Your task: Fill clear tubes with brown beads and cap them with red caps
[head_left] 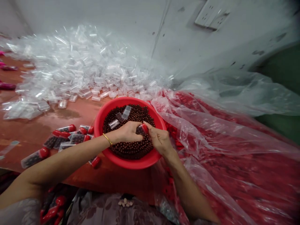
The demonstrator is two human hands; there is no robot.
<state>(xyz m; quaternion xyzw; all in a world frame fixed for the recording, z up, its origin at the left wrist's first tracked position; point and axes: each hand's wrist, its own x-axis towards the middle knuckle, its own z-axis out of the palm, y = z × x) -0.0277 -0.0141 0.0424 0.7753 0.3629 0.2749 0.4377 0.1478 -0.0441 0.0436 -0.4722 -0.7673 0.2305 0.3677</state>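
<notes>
With your left hand (128, 132) you hold a small clear tube (140, 129), its fingers closed around it, above the brown beads (131, 150) in the red basin (134, 164). The fingers of your right hand (160, 137) are narrow, pinching at the tube's red cap (145, 128). On the desk (117, 178), at the left of the basin, lie several filled tubes (78, 138); behind is a big pile of clear pieces (89, 72).

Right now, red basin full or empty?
The red basin is partly full: brown beads lie below its rim, with clear pieces on top; depth, cannot tell.
</notes>
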